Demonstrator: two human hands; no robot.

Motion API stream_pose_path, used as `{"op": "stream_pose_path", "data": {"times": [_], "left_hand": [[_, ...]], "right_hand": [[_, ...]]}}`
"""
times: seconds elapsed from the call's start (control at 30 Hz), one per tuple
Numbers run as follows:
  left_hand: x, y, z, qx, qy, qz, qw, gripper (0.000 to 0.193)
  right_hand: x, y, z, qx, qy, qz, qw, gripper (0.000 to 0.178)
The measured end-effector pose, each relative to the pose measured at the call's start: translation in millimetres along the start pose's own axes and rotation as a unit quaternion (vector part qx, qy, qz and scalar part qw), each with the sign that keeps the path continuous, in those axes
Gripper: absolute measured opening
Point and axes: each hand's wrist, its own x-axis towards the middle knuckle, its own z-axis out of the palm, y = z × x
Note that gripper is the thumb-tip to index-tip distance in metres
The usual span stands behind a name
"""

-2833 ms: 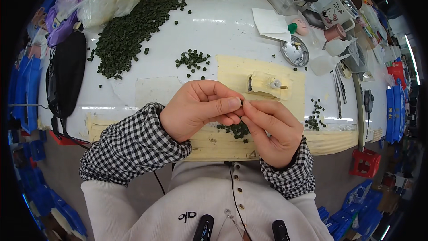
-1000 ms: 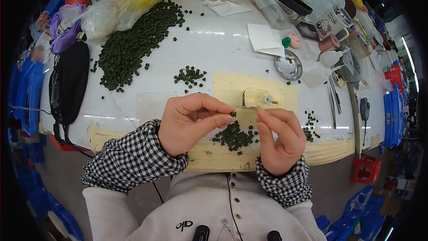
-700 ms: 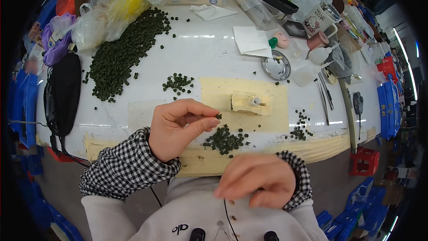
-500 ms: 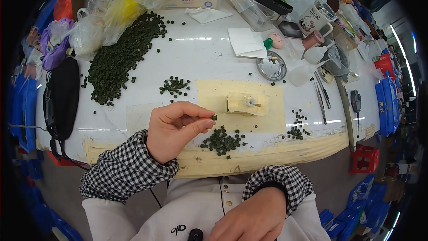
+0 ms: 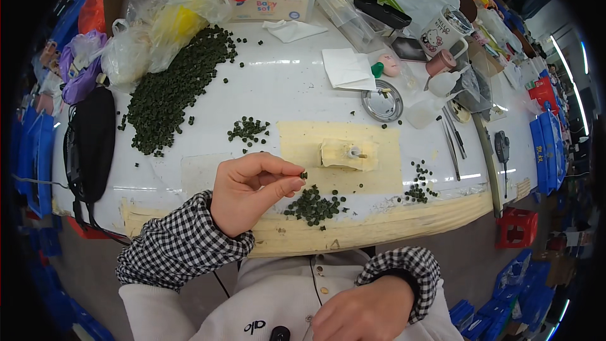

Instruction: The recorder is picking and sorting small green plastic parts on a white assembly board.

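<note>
Head view: left hand [image 5: 249, 189] at frame centre pinches one dark green pellet [image 5: 303, 175] between thumb and forefinger, above the pellet cluster [image 5: 312, 205]. Right hand [image 5: 369, 309], lower right, rests loosely curled and empty at the chest. Small fixture [image 5: 346, 153] sits on the yellow mat [image 5: 385, 170]. Judged early: big pile [image 5: 173, 91], upper left, remains.

I see the left hand [image 5: 249, 191] pinching one dark green bead [image 5: 303, 175] at its fingertips, just above a small bead pile [image 5: 312, 204] on the white table [image 5: 297, 95]. Right hand [image 5: 366, 309] is low against my chest, off the table, holding nothing I can see. A tan block [image 5: 347, 153] sits just right of the bead.
</note>
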Motion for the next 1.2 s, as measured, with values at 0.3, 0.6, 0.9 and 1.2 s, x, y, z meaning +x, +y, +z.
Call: {"op": "stream_pose_path", "data": {"times": [0.3, 0.6, 0.9, 1.2], "left_hand": [[-0.2, 0.1, -1.2, -0.015, -0.009, 0.005, 1.0, 0.018], [3.5, -4.7, -0.1, -0.007, -0.009, 0.023, 1.0, 0.018], [2.1, -3.5, 0.4, -0.002, -0.011, 0.03, 0.999, 0.018], [2.6, -4.3, 0.7, 0.012, -0.01, 0.037, 0.999, 0.017]], "right_hand": [[-38.8, -33.5, -21.8, -0.214, 0.222, 0.111, 0.945, 0.021], [-59.4, 14.7, -43.4, -0.618, 0.401, 0.31, 0.601, 0.023], [-55.4, 27.0, -49.5, -0.606, 0.416, 0.296, 0.61, 0.013], [-47.0, 16.2, -43.4, -0.652, 0.433, 0.242, 0.574, 0.017]]}}
